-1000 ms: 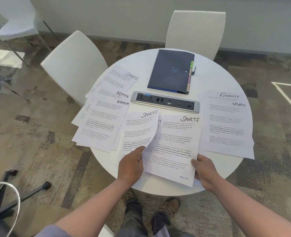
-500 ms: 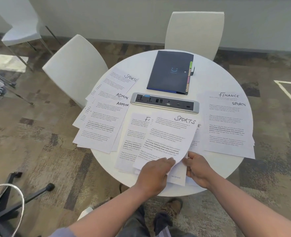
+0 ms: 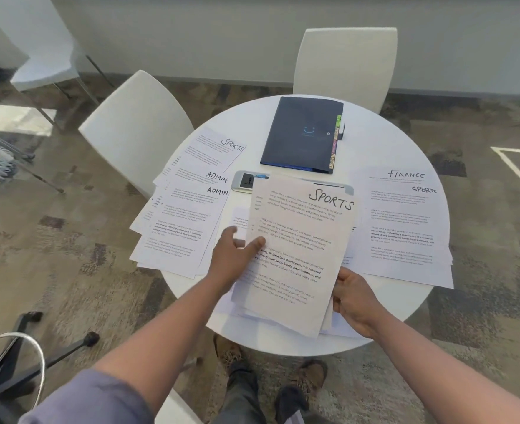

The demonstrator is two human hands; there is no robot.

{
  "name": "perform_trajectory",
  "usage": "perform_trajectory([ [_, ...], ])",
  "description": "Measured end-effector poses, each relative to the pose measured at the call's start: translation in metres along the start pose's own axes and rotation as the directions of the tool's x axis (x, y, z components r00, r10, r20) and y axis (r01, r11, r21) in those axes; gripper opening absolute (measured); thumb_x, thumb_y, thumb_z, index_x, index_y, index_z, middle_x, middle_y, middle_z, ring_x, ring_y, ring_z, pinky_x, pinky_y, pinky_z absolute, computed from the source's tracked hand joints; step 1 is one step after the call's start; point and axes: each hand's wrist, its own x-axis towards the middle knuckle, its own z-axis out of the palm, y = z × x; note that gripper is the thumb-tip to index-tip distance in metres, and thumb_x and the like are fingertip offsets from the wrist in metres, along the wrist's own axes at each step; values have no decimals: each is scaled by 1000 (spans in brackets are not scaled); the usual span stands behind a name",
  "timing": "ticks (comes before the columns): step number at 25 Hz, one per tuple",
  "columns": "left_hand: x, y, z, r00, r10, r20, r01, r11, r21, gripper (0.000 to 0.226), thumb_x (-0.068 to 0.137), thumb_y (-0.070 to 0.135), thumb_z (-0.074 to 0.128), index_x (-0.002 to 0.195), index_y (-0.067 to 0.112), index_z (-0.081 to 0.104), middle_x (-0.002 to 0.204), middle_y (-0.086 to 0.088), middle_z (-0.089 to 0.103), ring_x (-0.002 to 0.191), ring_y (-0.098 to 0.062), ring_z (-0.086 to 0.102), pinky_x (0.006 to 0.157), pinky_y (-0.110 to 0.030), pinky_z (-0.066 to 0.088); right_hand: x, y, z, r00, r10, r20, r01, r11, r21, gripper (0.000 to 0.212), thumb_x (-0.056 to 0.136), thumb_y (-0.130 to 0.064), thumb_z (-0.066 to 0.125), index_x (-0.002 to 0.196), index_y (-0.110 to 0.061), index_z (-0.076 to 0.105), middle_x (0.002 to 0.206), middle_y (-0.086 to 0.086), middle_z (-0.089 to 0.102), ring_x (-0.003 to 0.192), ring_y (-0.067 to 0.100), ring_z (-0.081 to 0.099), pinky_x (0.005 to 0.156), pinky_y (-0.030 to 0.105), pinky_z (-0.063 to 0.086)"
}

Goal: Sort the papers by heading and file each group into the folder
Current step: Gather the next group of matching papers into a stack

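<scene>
With the left hand (image 3: 235,258) pinching the lifted SPORTS sheets (image 3: 298,252) and the right hand (image 3: 355,299) gripping their edge, a loose sheet could slip out.

SPORTS stack (image 3: 298,255): lifted, tilted, front centre
ADMIN pile (image 3: 179,221): fanned, left
FINANCE pile (image 3: 402,224): right
folder (image 3: 301,134): dark, closed, far side
</scene>
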Motion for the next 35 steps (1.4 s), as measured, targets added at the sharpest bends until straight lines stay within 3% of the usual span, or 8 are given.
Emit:
perform_trajectory([
  [3, 3, -14, 0, 999, -1, 37, 8, 983, -185, 30, 91, 27, 78, 113, 10, 67, 100, -18, 76, 99, -36, 74, 82, -42, 60, -1, -1, 0, 1000, -9, -13, 9, 1000, 20, 39, 96, 9, 58, 121, -16, 73, 118, 7, 77, 115, 34, 70, 106, 65, 47],
  [5, 1, -19, 3, 997, -49, 64, 67, 944, -322, 20, 94, 14, 74, 110, 3, 69, 97, -12, 80, 95, -32, 77, 77, -37, 63, -2, 0, 0, 1000, -4, -14, 4, 999, 43, 37, 97, 7, 59, 121, -16, 73, 119, 7, 77, 115, 33, 71, 106, 64, 47],
  [8, -2, -18, 7, 991, -91, 93, 123, 892, -435, 17, 96, 5, 68, 112, 0, 68, 102, -14, 79, 86, -23, 78, 68, -29, 62, -1, 1, 0, 1000, -3, -8, 4, 998, 67, 28, 98, -2, 63, 120, -15, 74, 122, 9, 75, 114, 34, 70, 106, 63, 48],
  [12, 2, -19, 9, 984, -118, 133, 170, 845, -508, 16, 99, 0, 61, 113, 2, 68, 109, -16, 78, 88, -24, 77, 72, -35, 63, 1, 0, 2, 1000, -2, -16, 3, 995, 102, 24, 99, -7, 62, 121, -10, 71, 121, 10, 76, 108, 30, 74, 98, 56, 56],
  [20, 6, -17, 6, 965, -109, 237, 211, 860, -464, 25, 103, 8, 59, 127, 9, 62, 120, -10, 76, 111, -32, 72, 97, -51, 58, -4, -8, 1, 999, 6, 53, -9, 998, 69, 28, 98, -2, 62, 123, -11, 70, 121, 9, 76, 110, 30, 73, 96, 51, 58],
  [27, 7, -19, -2, 968, -68, 241, 168, 890, -424, 27, 103, 5, 56, 130, 7, 62, 121, -12, 75, 112, -35, 72, 89, -47, 61, -5, -21, 5, 997, 24, 78, -29, 998, 62, 30, 102, -4, 51, 124, -9, 71, 115, 13, 77, 86, 23, 75, 76, 37, 58],
  [31, 3, -18, -8, 973, -24, 229, 120, 900, -419, 25, 103, 5, 56, 127, 8, 63, 119, -11, 76, 110, -34, 72, 88, -46, 61, 0, -30, 10, 1000, -17, 5, 16, 988, 156, 31, 104, -22, 51, 128, -8, 66, 119, 12, 76, 103, 29, 72, 90, 44, 54],
  [35, -4, -14, -16, 973, 47, 225, 54, 903, -425, 26, 103, 3, 56, 127, 8, 64, 119, -9, 76, 110, -32, 72, 92, -44, 60, -3, -44, 25, 992, -121, -19, 122, 990, 75, 27, 102, -4, 55, 125, -11, 66, 118, 6, 77, 110, 28, 73, 85, 38, 57],
])
